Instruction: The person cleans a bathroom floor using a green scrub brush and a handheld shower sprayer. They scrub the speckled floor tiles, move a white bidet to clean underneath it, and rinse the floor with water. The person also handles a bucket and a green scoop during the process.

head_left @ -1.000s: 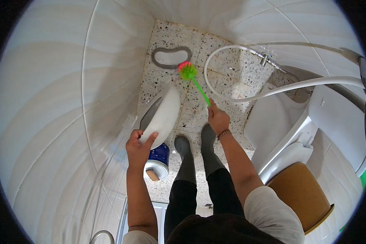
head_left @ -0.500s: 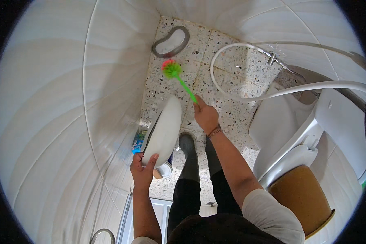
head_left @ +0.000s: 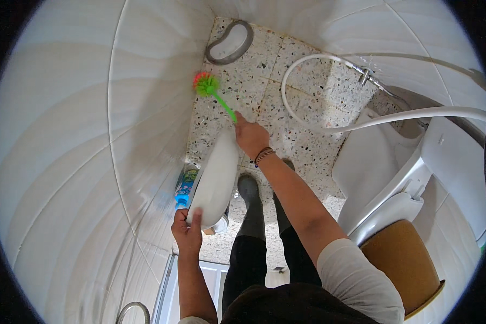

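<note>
1. A white, smooth, oval shell-like piece point(head_left: 217, 178) is held at its lower end by the left hand point(head_left: 187, 231), with the thumb laid over the pale face; the far fingers are partly hidden.
2. A bright green plastic brush with a round, green-and-pink bristle head point(head_left: 207, 85) is gripped at its handle by the right hand point(head_left: 252, 137), the fingers closed around it; the head is pointed up and left, close to the left wall.
3. Whether the bristles are touched to the floor or wall cannot be told.
4. A blue bottle with a green upper part point(head_left: 185, 186) is seen just left of the oval piece, beside the wall.
5. A kidney-shaped white piece with a grey rim point(head_left: 250, 39) is set on the speckled terrazzo floor point(head_left: 313, 143), beyond the brush.
6. A white flexible hose point(head_left: 443, 112) is looped on the right.
</note>
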`<state>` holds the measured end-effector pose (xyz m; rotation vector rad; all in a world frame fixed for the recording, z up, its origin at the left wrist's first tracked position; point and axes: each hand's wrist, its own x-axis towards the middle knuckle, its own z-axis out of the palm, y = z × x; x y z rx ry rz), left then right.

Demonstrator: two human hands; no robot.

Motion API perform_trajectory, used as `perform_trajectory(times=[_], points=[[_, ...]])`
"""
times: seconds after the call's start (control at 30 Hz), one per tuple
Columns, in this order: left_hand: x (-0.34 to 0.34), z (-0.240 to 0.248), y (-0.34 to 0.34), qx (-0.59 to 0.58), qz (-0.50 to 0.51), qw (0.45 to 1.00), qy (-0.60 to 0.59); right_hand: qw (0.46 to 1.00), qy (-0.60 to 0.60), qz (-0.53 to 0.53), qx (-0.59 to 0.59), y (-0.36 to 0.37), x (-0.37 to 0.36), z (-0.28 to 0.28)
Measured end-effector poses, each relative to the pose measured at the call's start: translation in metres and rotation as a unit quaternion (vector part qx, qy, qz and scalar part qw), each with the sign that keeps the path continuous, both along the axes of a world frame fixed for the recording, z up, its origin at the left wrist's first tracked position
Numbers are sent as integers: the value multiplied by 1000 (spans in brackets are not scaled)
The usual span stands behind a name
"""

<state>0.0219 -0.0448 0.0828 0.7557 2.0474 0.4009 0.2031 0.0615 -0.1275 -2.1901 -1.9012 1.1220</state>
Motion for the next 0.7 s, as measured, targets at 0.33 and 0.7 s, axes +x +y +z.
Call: perform_trajectory(times=[0.33,0.7], points=[[7,22,49,67,-19,992,105,986,0,150,-70,-41,62,-21],[53,-2,203,105,-205,967,108,994,-95,32,-46,-86,131,-10]])
